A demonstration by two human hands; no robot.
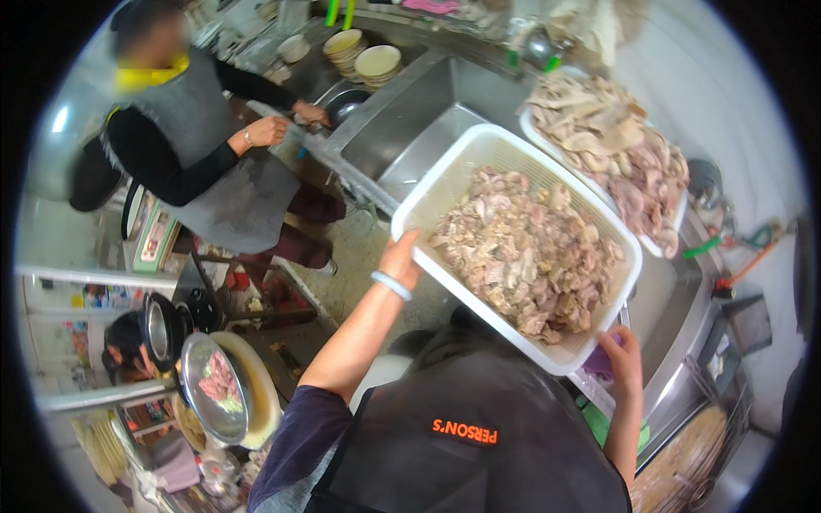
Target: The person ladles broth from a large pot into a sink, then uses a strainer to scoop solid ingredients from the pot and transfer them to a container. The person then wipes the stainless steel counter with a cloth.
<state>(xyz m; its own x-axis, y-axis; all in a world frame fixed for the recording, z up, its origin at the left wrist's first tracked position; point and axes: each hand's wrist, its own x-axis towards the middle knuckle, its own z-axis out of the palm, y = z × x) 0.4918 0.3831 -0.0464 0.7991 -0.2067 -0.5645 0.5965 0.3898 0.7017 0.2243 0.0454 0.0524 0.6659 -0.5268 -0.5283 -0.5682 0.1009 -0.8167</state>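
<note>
A white plastic basket (442, 157) with pale brownish pieces of meat or offal (523, 256) in it lies before me, over the sink's edge. My left hand (402, 260), a pale bangle at its wrist, grips the basket's left rim. My right hand (621, 353) is at the lower right corner of the same rim; its fingers are partly hidden, and a purple cloth (600, 364) shows beside it. Behind the basket, a second white tray (561, 151) is heaped with pale and pinkish offal (603, 141).
A steel sink basin (423, 138) lies beyond the basket, with stacked bowls (378, 63) farther back. A co-worker (205, 147) in a grey apron stands at the left, hands near a dark bowl (346, 104). A steel bowl (195, 397) of pink and green food stands at lower left.
</note>
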